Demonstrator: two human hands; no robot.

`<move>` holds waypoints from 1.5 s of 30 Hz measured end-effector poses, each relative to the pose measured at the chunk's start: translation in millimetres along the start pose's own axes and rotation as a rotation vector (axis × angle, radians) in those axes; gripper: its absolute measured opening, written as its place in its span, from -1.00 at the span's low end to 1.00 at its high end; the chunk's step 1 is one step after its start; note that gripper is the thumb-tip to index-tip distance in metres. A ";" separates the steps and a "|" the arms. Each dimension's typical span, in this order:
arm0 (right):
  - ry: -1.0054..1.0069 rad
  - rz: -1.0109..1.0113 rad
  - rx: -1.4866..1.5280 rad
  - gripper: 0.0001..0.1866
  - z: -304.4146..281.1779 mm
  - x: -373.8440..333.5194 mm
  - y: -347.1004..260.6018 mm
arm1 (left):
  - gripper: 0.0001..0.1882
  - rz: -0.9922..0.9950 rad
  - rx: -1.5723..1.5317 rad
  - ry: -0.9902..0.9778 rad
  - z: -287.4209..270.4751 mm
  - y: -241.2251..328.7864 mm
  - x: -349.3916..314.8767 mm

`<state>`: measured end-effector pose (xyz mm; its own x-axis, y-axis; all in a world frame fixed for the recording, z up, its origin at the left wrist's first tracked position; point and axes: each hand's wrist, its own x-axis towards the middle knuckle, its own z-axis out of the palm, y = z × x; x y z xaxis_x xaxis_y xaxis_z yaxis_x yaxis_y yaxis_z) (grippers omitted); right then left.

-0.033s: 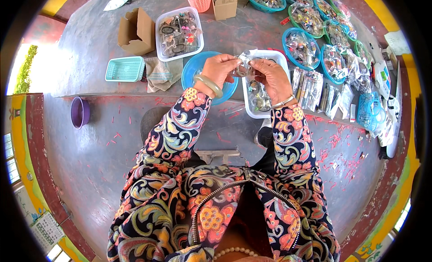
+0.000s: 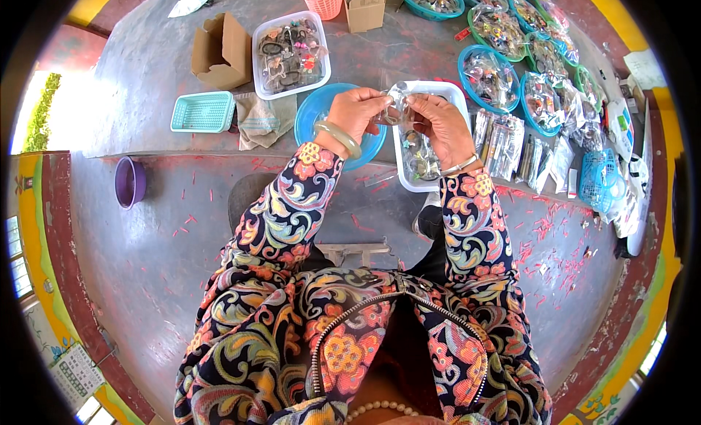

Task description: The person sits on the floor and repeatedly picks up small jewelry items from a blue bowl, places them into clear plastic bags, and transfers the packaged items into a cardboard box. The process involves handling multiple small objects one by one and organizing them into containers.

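A small clear plastic bag [image 2: 396, 104] is held up between my two hands, with something dark and ring-like inside that I cannot make out fully. My left hand [image 2: 355, 111] pinches its left side between thumb and fingers. On the other side, my right hand [image 2: 443, 125] grips the bag's right edge with fingertips closed. Below my left hand stands a round blue basin [image 2: 307, 125], its inside mostly hidden. Under my right hand is a white rectangular tray [image 2: 461, 96] with dark looped pieces [image 2: 420, 155] in it.
A second white tray [image 2: 326, 60] holds dark loops and colourful trinkets. Beside it are an open cardboard box [image 2: 223, 52], a mint basket [image 2: 202, 112] and a folded cloth [image 2: 263, 118]. Several filled round baskets [image 2: 489, 78] crowd the right. A purple bucket [image 2: 130, 182] stands left.
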<state>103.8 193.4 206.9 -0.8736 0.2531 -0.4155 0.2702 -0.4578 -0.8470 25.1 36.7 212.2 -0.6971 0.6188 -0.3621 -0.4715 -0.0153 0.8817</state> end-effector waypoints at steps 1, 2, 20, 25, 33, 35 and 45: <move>-0.001 0.006 0.024 -0.82 0.6 -0.4 -1.3 | -0.81 0.007 0.019 -0.009 -0.4 0.0 -0.1; -0.002 0.011 0.047 -0.81 0.9 -0.7 -1.9 | -0.81 0.007 0.057 -0.028 -0.5 0.1 -0.3; 0.050 -0.064 0.309 -0.86 -7.2 5.4 4.9 | -0.77 -0.089 0.082 -0.154 4.1 2.3 -4.3; 0.054 -0.090 0.351 -0.87 -7.2 8.8 10.0 | -0.77 -0.090 0.096 -0.194 4.1 3.7 -4.9; 0.037 -0.089 0.295 -0.87 -6.5 5.3 5.5 | -0.78 -0.072 0.163 -0.176 2.7 6.6 -6.2; 0.015 -0.079 0.198 -0.86 -9.3 3.4 0.4 | -0.78 -0.039 0.217 -0.155 1.4 7.0 -6.2; 0.290 -0.719 -0.530 -0.84 10.7 -10.8 -14.1 | -0.75 0.003 0.115 0.077 -2.3 12.1 -3.4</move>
<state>105.1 188.0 226.9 -0.7870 0.5595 0.2600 -0.0835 0.3210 -0.9434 20.6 32.6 223.4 -0.7399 0.5569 -0.3772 -0.4071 0.0757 0.9103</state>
